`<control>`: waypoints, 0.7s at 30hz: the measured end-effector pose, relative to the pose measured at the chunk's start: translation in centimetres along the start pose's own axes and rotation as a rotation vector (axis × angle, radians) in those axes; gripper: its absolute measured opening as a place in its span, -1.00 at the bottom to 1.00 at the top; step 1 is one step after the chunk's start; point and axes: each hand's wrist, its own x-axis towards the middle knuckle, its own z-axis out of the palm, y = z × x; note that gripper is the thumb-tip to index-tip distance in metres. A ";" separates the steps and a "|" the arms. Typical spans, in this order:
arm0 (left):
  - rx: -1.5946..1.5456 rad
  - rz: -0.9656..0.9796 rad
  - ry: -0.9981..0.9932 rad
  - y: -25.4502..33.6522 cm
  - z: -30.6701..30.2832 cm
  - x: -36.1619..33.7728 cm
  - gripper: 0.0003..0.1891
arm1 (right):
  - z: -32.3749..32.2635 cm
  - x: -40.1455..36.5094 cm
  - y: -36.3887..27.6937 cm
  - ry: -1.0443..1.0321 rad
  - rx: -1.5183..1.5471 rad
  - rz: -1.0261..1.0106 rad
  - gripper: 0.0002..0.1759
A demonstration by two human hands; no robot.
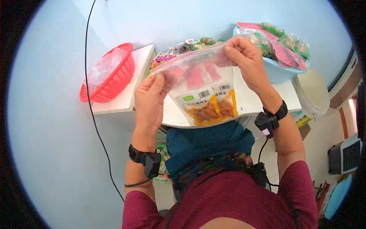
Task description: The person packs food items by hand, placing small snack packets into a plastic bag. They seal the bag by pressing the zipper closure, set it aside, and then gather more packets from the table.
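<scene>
The person is wearing a dark red shirt (228, 198) with short sleeves, and some dark blue-green cloth (209, 143) is showing just past it. A black band (135, 154) is going round the wrist under the left hand (149, 101), and a small black box (152, 164) is sitting on it with a thin black cable (135, 184) coming out. The wrist under the right hand (248, 61) is wearing a second band (282, 110) and a second box (267, 123), with a second cable (261, 149) hanging from it.
</scene>
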 end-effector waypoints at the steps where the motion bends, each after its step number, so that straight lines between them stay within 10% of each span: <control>1: -0.024 -0.016 -0.009 -0.4 0.1 -0.1 -0.80 | -0.1 -0.3 0.0 0.009 0.062 0.036 -0.89; 21: 0.027 0.103 0.052 -2.8 0.0 0.9 -0.85 | -1.2 -2.3 3.4 0.144 0.305 0.100 -0.88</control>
